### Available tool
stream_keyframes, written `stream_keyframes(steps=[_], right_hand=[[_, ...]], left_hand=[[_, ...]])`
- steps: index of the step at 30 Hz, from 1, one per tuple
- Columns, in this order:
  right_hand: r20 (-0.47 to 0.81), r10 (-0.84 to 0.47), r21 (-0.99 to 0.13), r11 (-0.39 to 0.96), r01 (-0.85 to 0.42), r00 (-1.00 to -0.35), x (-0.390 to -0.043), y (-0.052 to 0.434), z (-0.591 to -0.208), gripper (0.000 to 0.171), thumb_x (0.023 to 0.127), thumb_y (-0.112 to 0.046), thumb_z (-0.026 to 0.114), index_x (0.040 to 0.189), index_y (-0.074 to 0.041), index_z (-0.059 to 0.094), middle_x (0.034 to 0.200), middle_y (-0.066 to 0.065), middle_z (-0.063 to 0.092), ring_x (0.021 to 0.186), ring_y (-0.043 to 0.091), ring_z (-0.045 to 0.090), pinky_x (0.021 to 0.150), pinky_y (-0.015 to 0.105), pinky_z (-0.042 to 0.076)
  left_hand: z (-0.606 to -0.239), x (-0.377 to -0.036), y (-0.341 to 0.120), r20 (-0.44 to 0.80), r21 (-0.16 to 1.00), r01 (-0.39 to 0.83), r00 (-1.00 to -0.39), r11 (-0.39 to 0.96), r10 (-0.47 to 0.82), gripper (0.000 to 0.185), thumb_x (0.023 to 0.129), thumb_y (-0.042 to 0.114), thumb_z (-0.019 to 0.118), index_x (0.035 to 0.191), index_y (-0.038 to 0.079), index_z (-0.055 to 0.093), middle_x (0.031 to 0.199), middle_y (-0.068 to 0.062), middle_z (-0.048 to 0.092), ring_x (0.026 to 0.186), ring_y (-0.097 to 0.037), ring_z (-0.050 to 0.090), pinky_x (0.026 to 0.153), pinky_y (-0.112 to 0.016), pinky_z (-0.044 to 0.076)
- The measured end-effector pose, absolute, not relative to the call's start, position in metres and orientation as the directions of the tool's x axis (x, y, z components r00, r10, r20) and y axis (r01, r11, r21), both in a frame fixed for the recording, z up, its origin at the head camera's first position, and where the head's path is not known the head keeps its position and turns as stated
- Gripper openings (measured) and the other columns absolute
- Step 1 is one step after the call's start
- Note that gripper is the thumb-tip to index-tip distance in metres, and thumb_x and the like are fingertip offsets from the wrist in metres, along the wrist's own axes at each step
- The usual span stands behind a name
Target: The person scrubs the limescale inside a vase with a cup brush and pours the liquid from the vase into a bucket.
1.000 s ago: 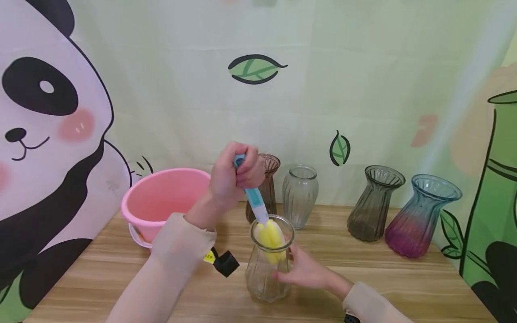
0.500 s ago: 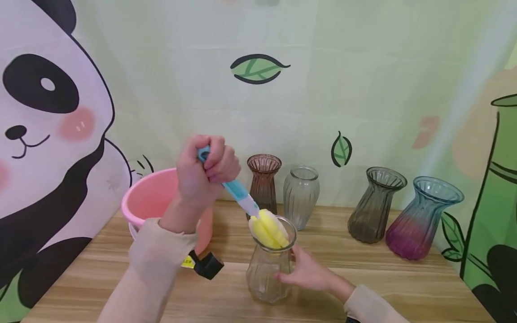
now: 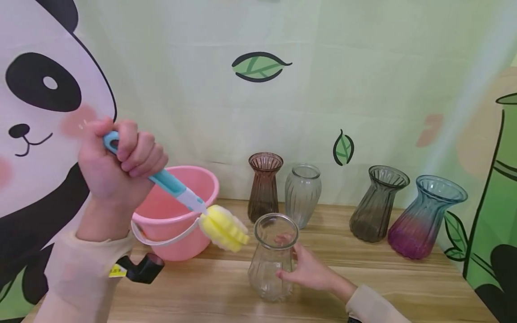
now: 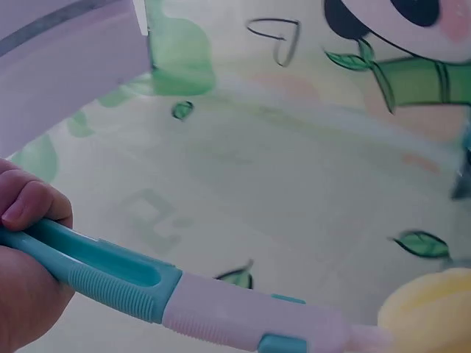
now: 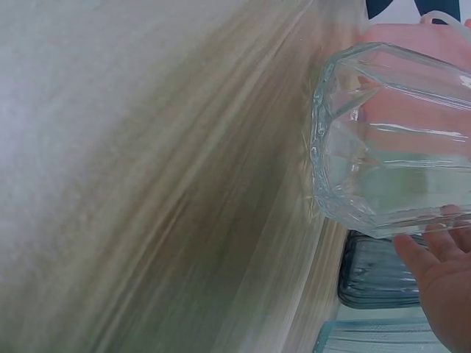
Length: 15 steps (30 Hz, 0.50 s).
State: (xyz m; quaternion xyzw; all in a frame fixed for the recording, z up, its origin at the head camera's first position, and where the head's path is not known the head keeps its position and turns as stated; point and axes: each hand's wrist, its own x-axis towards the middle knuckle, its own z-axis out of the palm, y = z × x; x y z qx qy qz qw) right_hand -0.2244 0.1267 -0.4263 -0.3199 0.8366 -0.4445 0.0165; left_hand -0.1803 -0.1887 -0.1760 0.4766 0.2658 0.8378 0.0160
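The sponge brush (image 3: 177, 190) slants down-right, yellow head beside the clear glass vase (image 3: 272, 260) on the tabletop (image 3: 404, 282). Left hand (image 3: 117, 163) fingers curl round its handle; right hand (image 3: 311, 271) fingers rest loosely against the vase.

wooden table (image 3: 404, 287) | on it: pink bucket (image 3: 177, 211), clear vase (image 3: 271, 264), four coloured vases (image 3: 264, 186)
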Motion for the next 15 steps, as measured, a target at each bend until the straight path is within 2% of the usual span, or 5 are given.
stream_keyframes(steps=[3, 6, 11, 13, 15], right_hand=[[0.262, -0.544, -0.764, 0.388, -0.516, -0.797, -0.224, 0.127, -0.427, 0.08, 0.071, -0.017, 0.076, 0.136, -0.013, 0.031, 0.138, 0.011, 0.044, 0.119, 0.032, 0.049, 0.095, 0.047, 0.042], [0.265, -0.539, -0.762, 0.391, -0.516, -0.8, -0.223, 0.127, -0.428, 0.081, 0.071, -0.016, 0.076, 0.137, -0.013, 0.03, 0.138, 0.011, 0.044, 0.119, 0.031, 0.05, 0.095, 0.047, 0.042], [0.263, -0.535, -0.745, 0.416, -0.521, -0.803, -0.223, 0.127, -0.428, 0.078, 0.072, -0.02, 0.076, 0.136, -0.014, 0.032, 0.137, 0.008, 0.045, 0.12, 0.03, 0.049, 0.095, 0.046, 0.043], [0.268, -0.534, -0.741, 0.417, -0.526, -0.802, -0.223, 0.127, -0.428, 0.076, 0.073, -0.022, 0.075, 0.135, -0.015, 0.033, 0.137, 0.007, 0.045, 0.12, 0.03, 0.049, 0.095, 0.047, 0.042], [0.272, -0.534, -0.738, 0.418, -0.53, -0.8, -0.223, 0.126, -0.428, 0.075, 0.073, -0.023, 0.075, 0.135, -0.016, 0.033, 0.137, 0.007, 0.045, 0.121, 0.031, 0.048, 0.095, 0.048, 0.042]], left_hand=[[-0.186, -0.188, -0.188, 0.724, 0.62, 0.258, -0.553, -0.741, 0.413, 0.044, 0.092, 0.017, 0.01, 0.054, 0.006, 0.027, 0.045, -0.001, 0.024, 0.037, -0.013, 0.022, 0.037, -0.023, 0.015], [-0.198, -0.197, -0.18, 0.596, 0.787, 0.326, -0.62, -0.523, 0.51, 0.045, 0.095, 0.012, 0.007, 0.056, 0.009, 0.028, 0.046, 0.0, 0.022, 0.038, -0.013, 0.02, 0.038, -0.026, 0.013], [-0.224, -0.215, -0.164, 0.317, 0.947, 0.297, -0.809, -0.122, 0.495, 0.042, 0.098, 0.022, 0.024, 0.058, 0.011, 0.028, 0.049, 0.001, 0.024, 0.041, -0.014, 0.02, 0.04, -0.026, 0.015], [-0.235, -0.222, -0.157, 0.213, 0.968, 0.25, -0.861, 0.02, 0.462, 0.042, 0.097, 0.028, 0.029, 0.06, 0.01, 0.029, 0.05, 0.002, 0.026, 0.043, -0.014, 0.021, 0.041, -0.025, 0.018], [-0.246, -0.23, -0.149, 0.122, 0.969, 0.204, -0.886, 0.14, 0.448, 0.044, 0.097, 0.033, 0.03, 0.061, 0.009, 0.03, 0.051, 0.001, 0.027, 0.044, -0.014, 0.022, 0.043, -0.024, 0.02]])
